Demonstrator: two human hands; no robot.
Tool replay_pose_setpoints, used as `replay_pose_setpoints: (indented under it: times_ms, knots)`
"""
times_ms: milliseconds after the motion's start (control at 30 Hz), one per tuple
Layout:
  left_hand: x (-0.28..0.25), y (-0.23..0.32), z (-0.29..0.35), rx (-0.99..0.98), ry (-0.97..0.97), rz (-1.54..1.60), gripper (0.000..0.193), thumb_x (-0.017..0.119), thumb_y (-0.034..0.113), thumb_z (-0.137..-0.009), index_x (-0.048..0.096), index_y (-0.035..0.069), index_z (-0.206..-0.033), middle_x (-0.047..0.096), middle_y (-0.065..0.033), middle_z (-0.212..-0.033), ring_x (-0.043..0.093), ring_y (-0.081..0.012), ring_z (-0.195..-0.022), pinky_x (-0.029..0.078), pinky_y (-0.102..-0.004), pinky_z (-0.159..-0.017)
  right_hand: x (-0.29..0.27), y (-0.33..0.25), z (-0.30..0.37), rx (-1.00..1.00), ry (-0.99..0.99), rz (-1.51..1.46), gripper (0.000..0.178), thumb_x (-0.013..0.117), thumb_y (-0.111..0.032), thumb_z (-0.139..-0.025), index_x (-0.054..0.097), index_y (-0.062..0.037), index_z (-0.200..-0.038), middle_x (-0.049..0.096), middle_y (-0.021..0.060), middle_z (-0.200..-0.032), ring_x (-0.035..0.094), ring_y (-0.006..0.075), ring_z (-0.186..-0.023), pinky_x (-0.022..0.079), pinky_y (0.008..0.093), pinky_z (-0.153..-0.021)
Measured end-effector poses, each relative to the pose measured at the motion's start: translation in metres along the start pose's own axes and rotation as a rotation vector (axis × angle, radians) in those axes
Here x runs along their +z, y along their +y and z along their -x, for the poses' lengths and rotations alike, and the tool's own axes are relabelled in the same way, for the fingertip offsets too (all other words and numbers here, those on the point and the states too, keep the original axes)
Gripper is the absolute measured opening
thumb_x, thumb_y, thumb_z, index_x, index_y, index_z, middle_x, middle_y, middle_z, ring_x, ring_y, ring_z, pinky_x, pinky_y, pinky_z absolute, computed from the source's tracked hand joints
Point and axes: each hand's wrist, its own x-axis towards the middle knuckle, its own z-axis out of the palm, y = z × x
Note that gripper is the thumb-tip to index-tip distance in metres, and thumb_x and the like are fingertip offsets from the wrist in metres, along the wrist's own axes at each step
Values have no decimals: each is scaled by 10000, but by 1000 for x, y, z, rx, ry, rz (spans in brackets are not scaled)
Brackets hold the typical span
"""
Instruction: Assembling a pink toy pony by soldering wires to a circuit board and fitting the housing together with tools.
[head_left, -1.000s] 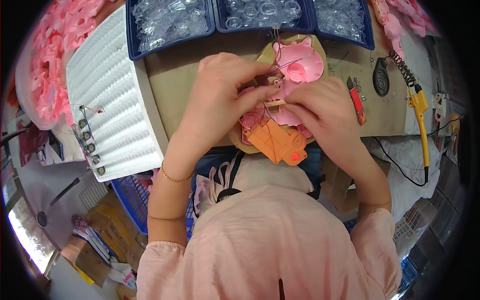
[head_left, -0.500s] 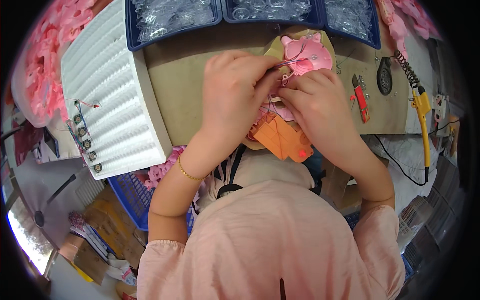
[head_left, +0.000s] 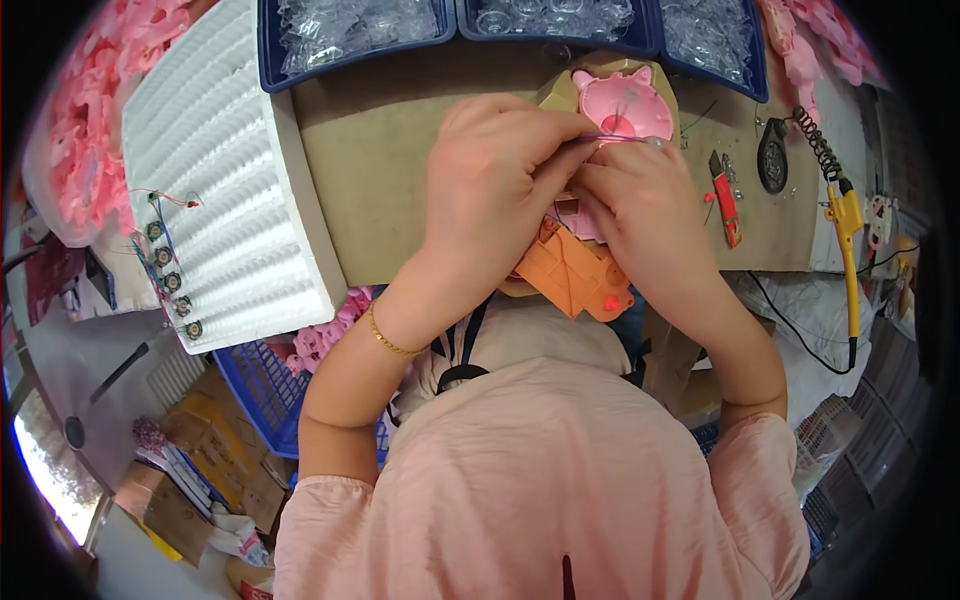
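Thin coloured wires (head_left: 612,137) run between my two hands above the work. My left hand (head_left: 500,165) pinches them between thumb and fingers. Close beside it, the curled fingers of my right hand (head_left: 637,190) hold the same wires; its fingertips are partly hidden. Just beyond the hands lies a pink plastic shell (head_left: 640,92) with small ears, its hollow side up. Below my fingers, toward my body, is an orange plastic housing (head_left: 565,275) with a red spot at its lower corner. Pink plastic parts (head_left: 583,222) show between it and my hands, mostly covered.
Blue bins (head_left: 360,60) of clear plastic parts line the back. A white foam tray (head_left: 230,190) with small wired round parts stands left. To the right lie a red utility knife (head_left: 725,205), a black oval part (head_left: 772,158) and a yellow soldering iron (head_left: 846,215) on a coiled holder.
Both hands have moved slightly right, and their fingertips have come closer together. The wires that lay over the pink shell are now drawn between my fingers at the shell's near edge.
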Motion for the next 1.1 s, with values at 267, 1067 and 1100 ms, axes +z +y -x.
replay_pose_setpoints:
  times_ms: [267,1067,1100]
  knots:
    - [-23,-5,0,-292,-87,121,175,615,164,-874,674,-1,-889,646,-44,-794,555,-92,-751,431,-229,-645,-25,-44,54,107,-38,17,489,747,-217,-637,576,-31,-1056,531,99,-1063,486,296,-1026,354,411,-891]
    - [-44,3,68,99,-56,-177,303,685,-2,-708,624,39,-1002,658,-112,-975,628,-246,-858,491,-322,-716,-23,7,13,-238,40,-143,635,693,58,-529,574,-26,-1147,519,146,-1148,529,311,-1042,484,360,-827]
    - [-42,2,72,97,-56,-177,303,685,-2,-708,624,39,-1002,658,-112,-975,628,-246,-858,491,-322,-716,-25,6,11,-239,39,-144,635,693,58,-529,574,-26,-1147,519,146,-1148,529,311,-1042,484,360,-827]
